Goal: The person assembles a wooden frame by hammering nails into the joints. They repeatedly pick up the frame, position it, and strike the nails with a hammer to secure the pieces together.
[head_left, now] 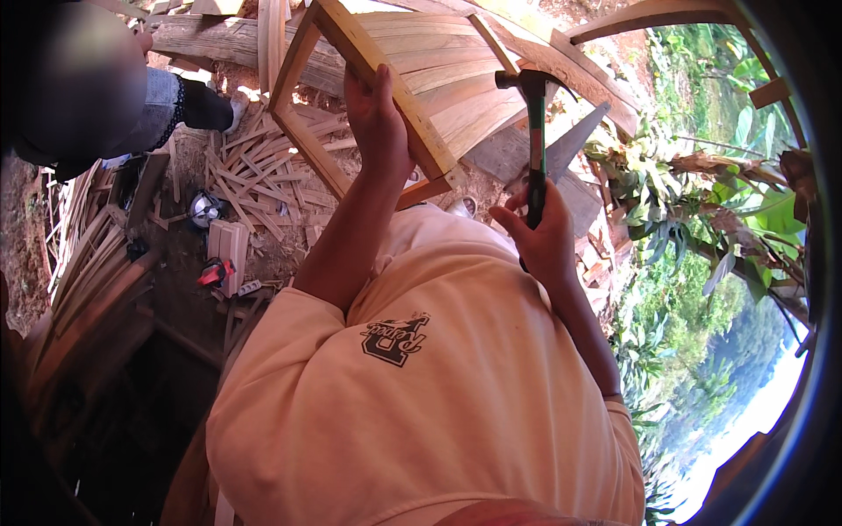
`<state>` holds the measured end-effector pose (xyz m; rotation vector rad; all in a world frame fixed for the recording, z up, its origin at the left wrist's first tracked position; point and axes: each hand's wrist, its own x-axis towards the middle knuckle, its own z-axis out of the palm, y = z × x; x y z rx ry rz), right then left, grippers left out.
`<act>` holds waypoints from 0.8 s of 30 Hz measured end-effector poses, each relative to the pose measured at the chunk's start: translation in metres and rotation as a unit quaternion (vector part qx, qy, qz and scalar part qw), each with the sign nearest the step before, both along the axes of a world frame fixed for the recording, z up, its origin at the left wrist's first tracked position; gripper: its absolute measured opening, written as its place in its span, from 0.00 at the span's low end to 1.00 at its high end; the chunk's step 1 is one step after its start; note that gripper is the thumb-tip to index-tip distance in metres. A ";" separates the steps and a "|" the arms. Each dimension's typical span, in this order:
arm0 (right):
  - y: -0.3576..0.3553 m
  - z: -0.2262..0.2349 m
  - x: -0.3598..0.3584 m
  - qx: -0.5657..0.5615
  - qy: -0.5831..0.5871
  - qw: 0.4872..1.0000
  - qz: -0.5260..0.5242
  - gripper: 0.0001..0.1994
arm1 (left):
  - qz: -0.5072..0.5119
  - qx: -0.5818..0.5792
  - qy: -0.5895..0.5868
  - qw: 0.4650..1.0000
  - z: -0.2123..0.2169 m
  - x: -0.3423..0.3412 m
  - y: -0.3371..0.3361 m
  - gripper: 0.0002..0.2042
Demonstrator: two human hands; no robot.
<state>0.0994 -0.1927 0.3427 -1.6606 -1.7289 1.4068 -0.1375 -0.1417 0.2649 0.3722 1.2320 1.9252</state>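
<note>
My left hand [377, 127] is closed around one side of a rectangular wooden frame [418, 124], which is held up at a tilt in front of my body. My right hand [549, 226] grips a claw hammer [538, 123] by its green and black handle, with the head pointing up and away from me. The hammer is apart from the frame, to its right. Behind the hammer lies a handsaw [579, 138], its blade partly hidden by the hammer and my hand.
Curved wooden planks [412, 44] lie beyond the frame. Offcuts [254, 167] litter the ground at left, near a red tool [216, 272] and a stack of wood strips [96, 272]. Another person's leg [197, 101] is at upper left. Green plants [675, 237] border the right side.
</note>
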 end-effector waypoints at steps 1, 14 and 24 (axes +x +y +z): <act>0.005 -0.005 -0.010 0.006 0.021 1.000 0.000 0.20 | 0.000 -0.009 0.002 1.000 0.000 0.002 -0.001 0.27; 0.022 -0.027 -0.045 0.097 -0.001 0.994 0.053 0.25 | -0.142 -0.003 -0.111 0.984 -0.031 0.024 -0.045 0.32; 0.041 -0.016 -0.037 0.109 0.015 0.991 0.077 0.25 | -0.247 -0.031 0.379 0.891 -0.031 0.041 -0.089 0.35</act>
